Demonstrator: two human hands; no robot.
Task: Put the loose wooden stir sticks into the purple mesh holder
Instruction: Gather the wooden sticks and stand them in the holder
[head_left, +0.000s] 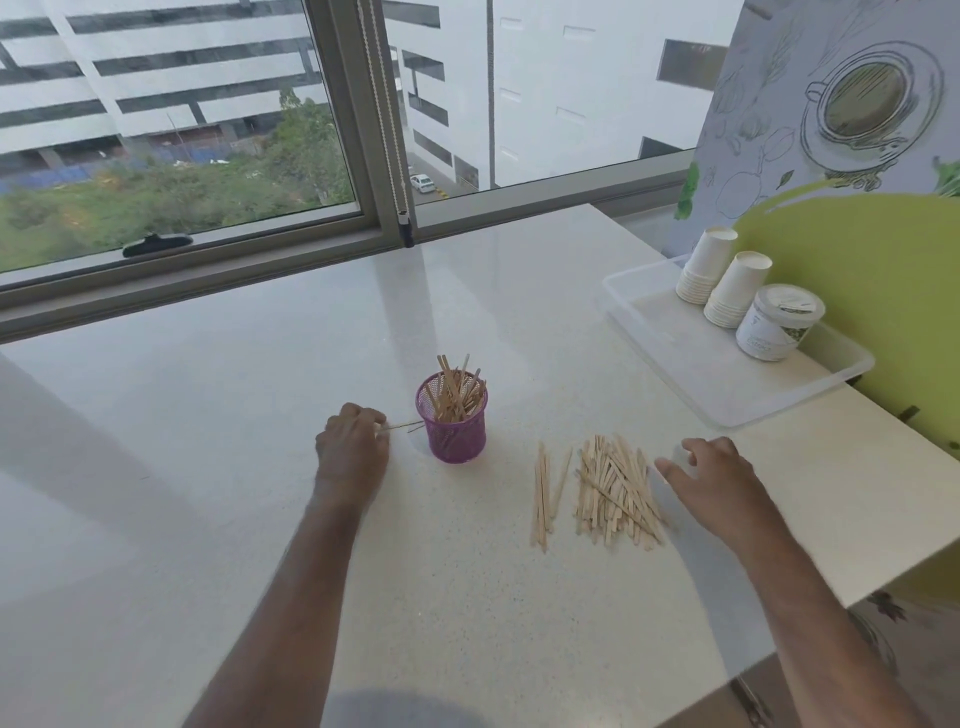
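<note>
A purple mesh holder (453, 430) stands upright on the white counter with several wooden stir sticks poking out of its top. My left hand (352, 448) is just left of it and pinches one or two thin sticks (402, 427) that point toward the holder's side. A loose pile of stir sticks (615, 491) lies on the counter to the right, with a smaller row of sticks (544, 494) beside it. My right hand (709, 480) rests with relaxed fingers at the pile's right edge and holds nothing.
A clear plastic tray (691, 371) at the back right carries two stacks of white paper cups (736, 290) and a lidded tub (776, 322). The counter's right edge (810, 618) drops off near my right forearm. A window sill runs along the back.
</note>
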